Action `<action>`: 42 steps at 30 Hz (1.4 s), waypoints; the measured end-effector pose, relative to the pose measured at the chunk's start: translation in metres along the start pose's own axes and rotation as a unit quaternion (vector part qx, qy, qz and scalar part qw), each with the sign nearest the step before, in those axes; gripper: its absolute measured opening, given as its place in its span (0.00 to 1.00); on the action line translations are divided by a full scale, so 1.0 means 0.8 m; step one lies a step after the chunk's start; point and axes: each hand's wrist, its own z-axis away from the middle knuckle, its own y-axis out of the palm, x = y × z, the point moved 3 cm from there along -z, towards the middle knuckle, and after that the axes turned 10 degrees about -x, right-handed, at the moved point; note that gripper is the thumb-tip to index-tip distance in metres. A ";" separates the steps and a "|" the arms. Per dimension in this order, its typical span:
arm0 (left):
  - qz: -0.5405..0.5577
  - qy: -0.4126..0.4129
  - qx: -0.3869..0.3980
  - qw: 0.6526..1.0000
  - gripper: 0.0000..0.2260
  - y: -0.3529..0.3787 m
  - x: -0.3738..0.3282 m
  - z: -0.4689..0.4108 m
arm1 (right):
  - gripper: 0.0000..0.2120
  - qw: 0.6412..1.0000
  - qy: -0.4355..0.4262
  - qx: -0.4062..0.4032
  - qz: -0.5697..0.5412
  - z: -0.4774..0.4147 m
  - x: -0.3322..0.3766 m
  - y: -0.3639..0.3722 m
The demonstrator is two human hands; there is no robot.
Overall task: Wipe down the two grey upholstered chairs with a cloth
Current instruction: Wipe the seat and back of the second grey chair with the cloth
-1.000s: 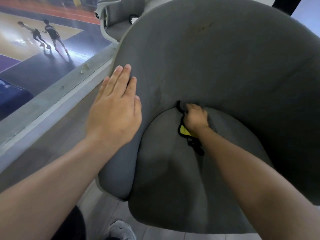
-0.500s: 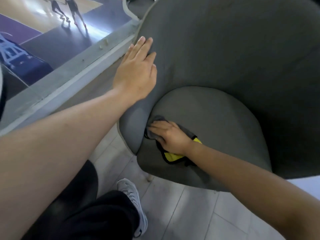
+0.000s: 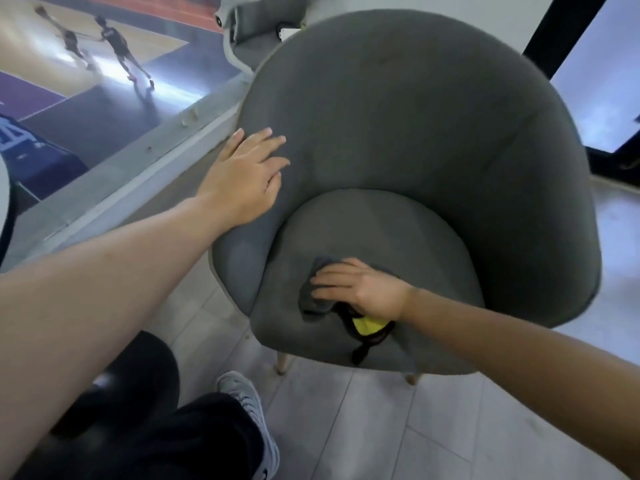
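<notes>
Chair (image 3: pixel 433 133): grey, on tiled floor (image 3: pixel 381 427) (sports court (image 3: pixel 86 98) beyond its left side).
Cloth (image 3: pixel 313 303): on chair's seat, front.
Right hand (image 3: pixel 363 289): fingers flat, pressing cloth.
Left hand (image 3: pixel 242 178): spread flat on chair's rim.

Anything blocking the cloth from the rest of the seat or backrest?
Nothing visible. The right hand presses the cloth on the seat cushion near its front edge; the rest of it and the backrest are bare. The left hand rests on the chair's side, off the seat.
</notes>
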 end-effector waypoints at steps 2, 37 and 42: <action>-0.021 -0.014 0.009 1.000 0.18 0.009 0.001 -0.011 | 0.20 0.998 0.042 -0.028 0.035 -0.018 -0.061 -0.018; -0.011 -0.058 0.030 0.998 0.18 0.042 -0.062 0.036 | 0.27 0.986 0.163 -0.007 0.012 0.072 0.074 0.067; 0.036 -0.049 0.078 0.995 0.29 0.091 -0.120 0.083 | 0.23 0.997 0.073 -0.025 0.030 0.108 0.073 0.031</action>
